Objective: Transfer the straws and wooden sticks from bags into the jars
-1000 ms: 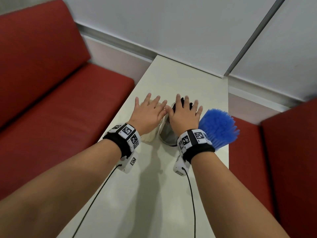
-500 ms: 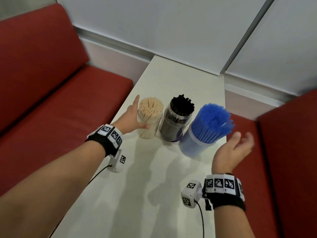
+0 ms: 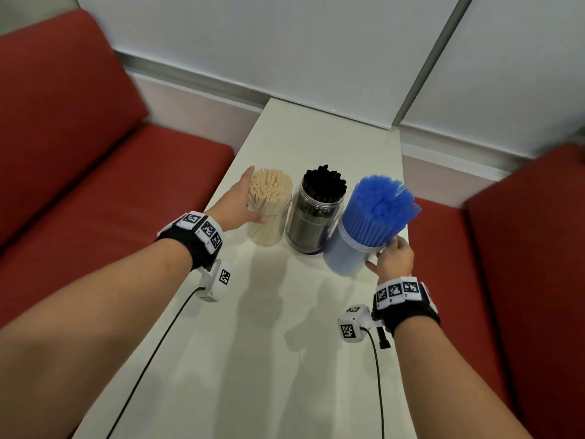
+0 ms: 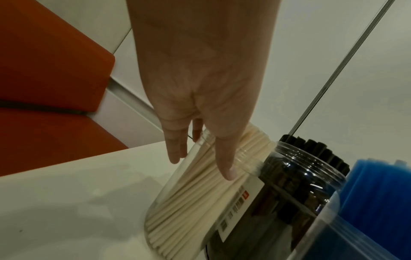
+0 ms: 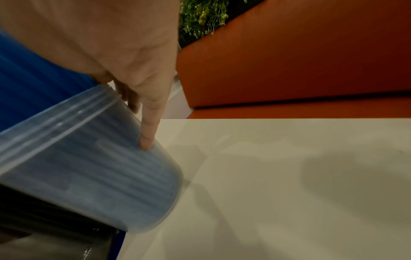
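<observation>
Three clear jars stand in a row on the white table (image 3: 285, 359). The left jar (image 3: 269, 217) (image 4: 195, 197) is packed with pale wooden sticks. My left hand (image 3: 239, 202) (image 4: 200, 98) grips it from the left, thumb across its front. The middle jar (image 3: 313, 223) (image 4: 295, 184) holds black straws. The right jar (image 3: 348, 255) (image 5: 93, 176) holds blue straws (image 3: 380, 207) that fan out above its rim. My right hand (image 3: 394, 258) (image 5: 138, 66) grips this jar from the right, near the table's edge.
Red bench seats (image 3: 104, 191) run along both sides of the narrow table. A white wall (image 3: 285, 42) closes the far end. Cables (image 3: 152, 359) run back from both wrist cameras across the near part of the table.
A second ago both palms lay flat on top of the left and middle jars. They lifted off and moved apart; now each hand grips an outer jar from its side.
</observation>
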A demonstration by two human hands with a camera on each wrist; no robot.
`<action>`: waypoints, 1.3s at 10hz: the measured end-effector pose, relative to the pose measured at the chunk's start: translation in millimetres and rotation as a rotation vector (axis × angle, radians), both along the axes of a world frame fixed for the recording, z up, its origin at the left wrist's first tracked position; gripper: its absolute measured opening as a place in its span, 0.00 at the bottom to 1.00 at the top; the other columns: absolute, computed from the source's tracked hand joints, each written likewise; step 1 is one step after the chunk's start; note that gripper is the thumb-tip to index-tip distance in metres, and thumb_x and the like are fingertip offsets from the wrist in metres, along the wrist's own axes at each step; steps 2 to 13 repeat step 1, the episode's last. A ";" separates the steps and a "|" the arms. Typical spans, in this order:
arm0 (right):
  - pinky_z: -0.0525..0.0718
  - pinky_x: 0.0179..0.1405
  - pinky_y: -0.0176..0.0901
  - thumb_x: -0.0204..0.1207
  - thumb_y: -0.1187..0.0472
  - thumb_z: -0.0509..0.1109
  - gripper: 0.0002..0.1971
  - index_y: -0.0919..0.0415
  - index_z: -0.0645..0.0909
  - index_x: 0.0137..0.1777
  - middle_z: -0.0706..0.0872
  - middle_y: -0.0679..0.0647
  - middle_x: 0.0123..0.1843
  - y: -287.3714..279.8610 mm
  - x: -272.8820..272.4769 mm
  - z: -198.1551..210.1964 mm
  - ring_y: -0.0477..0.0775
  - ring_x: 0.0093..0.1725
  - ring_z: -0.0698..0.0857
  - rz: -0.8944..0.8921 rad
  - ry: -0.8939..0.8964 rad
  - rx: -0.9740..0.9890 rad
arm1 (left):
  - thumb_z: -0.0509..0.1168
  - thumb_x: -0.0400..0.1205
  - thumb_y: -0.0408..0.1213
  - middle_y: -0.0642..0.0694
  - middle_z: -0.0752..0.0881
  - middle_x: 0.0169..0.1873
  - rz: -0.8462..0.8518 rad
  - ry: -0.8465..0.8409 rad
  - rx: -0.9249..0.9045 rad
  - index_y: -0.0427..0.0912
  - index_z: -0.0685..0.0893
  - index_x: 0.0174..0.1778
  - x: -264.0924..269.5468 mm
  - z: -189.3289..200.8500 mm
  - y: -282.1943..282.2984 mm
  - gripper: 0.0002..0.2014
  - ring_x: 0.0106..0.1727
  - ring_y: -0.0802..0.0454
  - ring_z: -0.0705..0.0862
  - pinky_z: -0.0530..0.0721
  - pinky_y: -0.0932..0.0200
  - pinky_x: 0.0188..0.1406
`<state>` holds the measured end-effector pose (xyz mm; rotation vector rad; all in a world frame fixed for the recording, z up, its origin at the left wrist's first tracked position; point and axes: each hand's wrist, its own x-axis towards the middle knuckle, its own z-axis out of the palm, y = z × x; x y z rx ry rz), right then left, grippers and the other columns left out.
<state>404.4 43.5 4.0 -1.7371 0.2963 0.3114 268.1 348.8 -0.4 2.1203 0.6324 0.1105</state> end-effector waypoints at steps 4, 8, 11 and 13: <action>0.90 0.55 0.62 0.91 0.57 0.55 0.16 0.57 0.79 0.71 0.84 0.56 0.68 -5.2 -0.3 -2.4 0.61 0.65 0.83 -0.004 0.005 0.012 | 0.86 0.68 0.36 0.36 0.66 0.84 0.028 0.016 -0.027 0.54 0.39 0.90 -3.9 1.3 -0.9 0.68 0.79 0.37 0.75 0.74 0.42 0.78; 0.90 0.55 0.62 0.91 0.57 0.55 0.16 0.57 0.79 0.71 0.84 0.56 0.68 -5.2 -0.3 -2.4 0.61 0.65 0.83 -0.004 0.005 0.012 | 0.86 0.68 0.36 0.36 0.66 0.84 0.028 0.016 -0.027 0.54 0.39 0.90 -3.9 1.3 -0.9 0.68 0.79 0.37 0.75 0.74 0.42 0.78; 0.90 0.55 0.62 0.91 0.57 0.55 0.16 0.57 0.79 0.71 0.84 0.56 0.68 -5.2 -0.3 -2.4 0.61 0.65 0.83 -0.004 0.005 0.012 | 0.86 0.68 0.36 0.36 0.66 0.84 0.028 0.016 -0.027 0.54 0.39 0.90 -3.9 1.3 -0.9 0.68 0.79 0.37 0.75 0.74 0.42 0.78; 0.90 0.55 0.62 0.91 0.57 0.55 0.16 0.57 0.79 0.71 0.84 0.56 0.68 -5.2 -0.3 -2.4 0.61 0.65 0.83 -0.004 0.005 0.012 | 0.86 0.68 0.36 0.36 0.66 0.84 0.028 0.016 -0.027 0.54 0.39 0.90 -3.9 1.3 -0.9 0.68 0.79 0.37 0.75 0.74 0.42 0.78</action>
